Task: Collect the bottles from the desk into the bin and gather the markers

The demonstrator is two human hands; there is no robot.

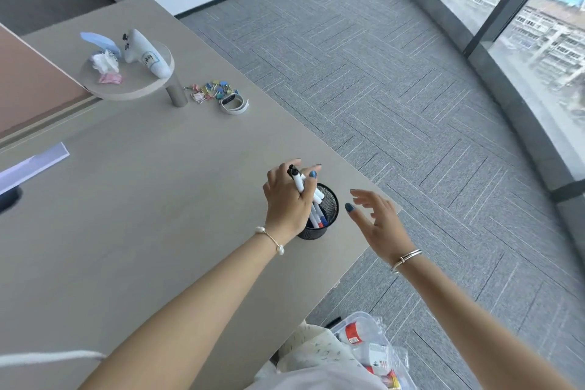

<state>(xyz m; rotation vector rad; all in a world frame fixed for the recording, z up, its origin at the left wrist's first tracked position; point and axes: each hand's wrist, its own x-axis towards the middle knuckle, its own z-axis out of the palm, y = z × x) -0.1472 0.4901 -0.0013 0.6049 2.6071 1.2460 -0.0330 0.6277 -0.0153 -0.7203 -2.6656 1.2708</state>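
Markers (305, 191) are sitting bunched in my left hand (286, 199), their lower ends dipping into a black mesh cup (327, 210) that is standing near the desk's (142, 215) right edge. In the head view, I am seeing the bottles (364, 342) lying already in a clear plastic bin (378, 324) on the carpet below the desk corner, partly hidden by my pale clothing. Farther back on the desk, a small round raised shelf (139, 89) is carrying a white plush toy (144, 54), crumpled tissue (104, 62) and a pink wrapper (110, 78); beside its metal post a pile of coloured binder clips (207, 90) is lying next to a white wristband (235, 104). A sheet of paper (31, 165) is resting at the left edge. Nothing is blocking the cup itself, though my left hand is covering its near left rim. That hand is reaching over the cup, fingers clamped around the marker bundle, a pearl bracelet (270, 239) on its wrist. My right hand (378, 218) is hovering just right of the cup, not touching it, palm turned toward it, fingers spread apart and holding nothing, with silver bangles (406, 258) on the wrist.
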